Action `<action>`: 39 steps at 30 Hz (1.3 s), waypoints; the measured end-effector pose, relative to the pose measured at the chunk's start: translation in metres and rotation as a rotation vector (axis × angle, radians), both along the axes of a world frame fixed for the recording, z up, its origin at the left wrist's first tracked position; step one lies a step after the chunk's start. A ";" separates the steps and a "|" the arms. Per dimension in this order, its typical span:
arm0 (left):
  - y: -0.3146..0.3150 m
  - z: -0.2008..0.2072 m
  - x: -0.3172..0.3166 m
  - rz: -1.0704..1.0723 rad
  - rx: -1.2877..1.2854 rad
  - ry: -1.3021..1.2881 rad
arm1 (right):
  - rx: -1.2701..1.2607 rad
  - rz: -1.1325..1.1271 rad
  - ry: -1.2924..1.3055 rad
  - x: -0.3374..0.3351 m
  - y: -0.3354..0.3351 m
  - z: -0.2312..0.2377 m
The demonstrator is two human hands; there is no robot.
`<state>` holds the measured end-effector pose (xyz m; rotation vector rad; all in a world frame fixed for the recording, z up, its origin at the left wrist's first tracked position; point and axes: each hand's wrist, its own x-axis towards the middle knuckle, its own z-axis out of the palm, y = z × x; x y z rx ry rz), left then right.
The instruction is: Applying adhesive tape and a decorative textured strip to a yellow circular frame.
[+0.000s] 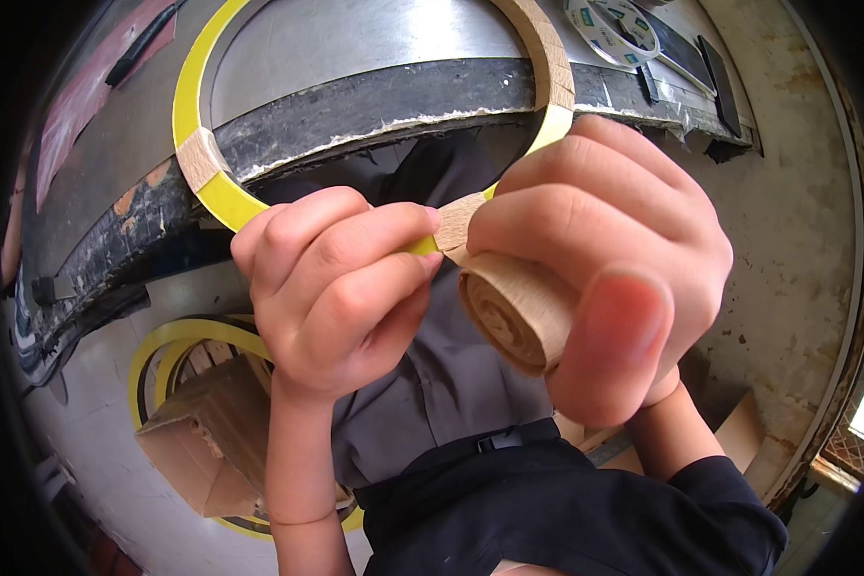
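A large yellow hoop (188,106) is held up in front of me, its far part over the table edge. Light brown crepe-like tape covers it in places: a short band at the left, a longer stretch at the upper right, and a piece between my hands. My left hand (341,288) pinches the hoop's near side, fingertips by that piece. Closed around a roll of brown tape (518,312), my right hand (610,230) is just right of it, its thumb toward me. The tape runs from the roll up to the hoop. My right fingers hide part of the hoop.
The metal-topped table (346,48) has a dark, chipped edge. On it lie a dark-handled tool (142,46) on a pink sheet (88,110), and a roll of clear tape (612,31) at the right. Below left, more yellow hoops (163,336) surround a cardboard box (187,451).
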<state>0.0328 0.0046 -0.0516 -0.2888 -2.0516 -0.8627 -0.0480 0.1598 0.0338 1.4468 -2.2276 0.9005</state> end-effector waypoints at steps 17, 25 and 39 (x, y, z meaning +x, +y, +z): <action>-0.003 -0.004 -0.001 -0.047 -0.054 0.016 | -0.017 -0.363 -0.324 -0.026 -0.037 -0.020; 0.005 -0.020 0.037 0.153 -0.090 0.048 | 0.117 -0.342 -0.298 -0.032 -0.040 -0.021; 0.021 -0.073 -0.019 -1.113 1.915 -0.366 | 0.351 -0.519 -0.167 -0.018 -0.056 -0.010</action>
